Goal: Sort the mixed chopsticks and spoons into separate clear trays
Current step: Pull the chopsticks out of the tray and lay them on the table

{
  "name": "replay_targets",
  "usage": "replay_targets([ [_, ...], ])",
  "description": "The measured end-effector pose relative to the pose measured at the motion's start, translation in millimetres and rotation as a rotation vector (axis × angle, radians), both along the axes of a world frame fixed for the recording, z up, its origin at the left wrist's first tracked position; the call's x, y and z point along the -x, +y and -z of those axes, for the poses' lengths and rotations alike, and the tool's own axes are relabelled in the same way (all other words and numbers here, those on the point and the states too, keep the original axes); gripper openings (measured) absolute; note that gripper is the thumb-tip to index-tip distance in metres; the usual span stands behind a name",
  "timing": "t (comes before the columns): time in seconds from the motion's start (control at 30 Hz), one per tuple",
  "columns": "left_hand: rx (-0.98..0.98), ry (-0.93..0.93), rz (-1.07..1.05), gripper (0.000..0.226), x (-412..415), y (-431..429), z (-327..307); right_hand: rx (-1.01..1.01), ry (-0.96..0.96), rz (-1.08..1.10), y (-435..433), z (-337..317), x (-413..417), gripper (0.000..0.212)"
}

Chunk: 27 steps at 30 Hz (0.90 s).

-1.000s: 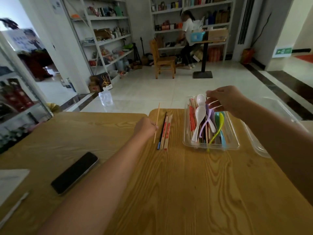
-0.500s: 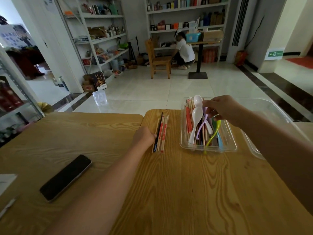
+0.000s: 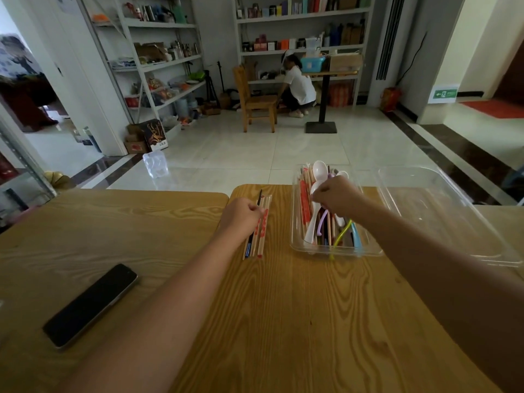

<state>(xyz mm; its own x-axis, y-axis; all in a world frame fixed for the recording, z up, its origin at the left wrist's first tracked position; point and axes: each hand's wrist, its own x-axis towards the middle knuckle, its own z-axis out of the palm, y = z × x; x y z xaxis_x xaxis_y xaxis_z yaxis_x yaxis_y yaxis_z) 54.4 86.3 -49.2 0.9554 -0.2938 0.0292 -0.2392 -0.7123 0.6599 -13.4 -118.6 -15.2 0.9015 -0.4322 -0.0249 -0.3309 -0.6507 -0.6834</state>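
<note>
In the centre of the frame, a row of chopsticks (image 3: 259, 232) lies on the wooden table (image 3: 283, 321). The left hand (image 3: 241, 215) rests at its left side with curled fingers touching the sticks; I cannot tell if it pinches one. Right of centre, a clear tray (image 3: 334, 253) holds mixed chopsticks and spoons, among them a white spoon (image 3: 319, 169). The right hand (image 3: 336, 198) reaches into it, fingers curled downward; what they hold is hidden. A second clear tray (image 3: 442, 214) stands just beside it, at the right edge. A phone (image 3: 90, 304) lies at lower left.

Dim indoor scene — daylight from the left doorway (image 3: 51, 143) glares on the floor tiles (image 3: 241, 154), edges bowed.
</note>
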Motion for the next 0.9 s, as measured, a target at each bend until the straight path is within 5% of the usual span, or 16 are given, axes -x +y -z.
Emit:
replay_targets([
  [0.23,0.170,0.003,0.104,0.017,17,-21,-25,0.411,0.183,-0.043,44,18,-2,0.026],
  [0.33,0.210,0.020,0.129,0.016,21,-25,-27,0.440,0.174,-0.035,50,16,-2,0.021],
  [0.53,0.269,0.110,0.150,0.006,23,-24,-19,0.030,0.125,0.113,29,22,-4,0.017],
  [0.73,0.282,0.190,0.197,0.003,33,-34,-19,-0.473,-0.284,0.153,14,38,21,0.021],
  [0.9,0.336,0.219,0.226,0.007,42,-51,-26,-0.551,-0.390,0.111,15,34,27,0.022],
])
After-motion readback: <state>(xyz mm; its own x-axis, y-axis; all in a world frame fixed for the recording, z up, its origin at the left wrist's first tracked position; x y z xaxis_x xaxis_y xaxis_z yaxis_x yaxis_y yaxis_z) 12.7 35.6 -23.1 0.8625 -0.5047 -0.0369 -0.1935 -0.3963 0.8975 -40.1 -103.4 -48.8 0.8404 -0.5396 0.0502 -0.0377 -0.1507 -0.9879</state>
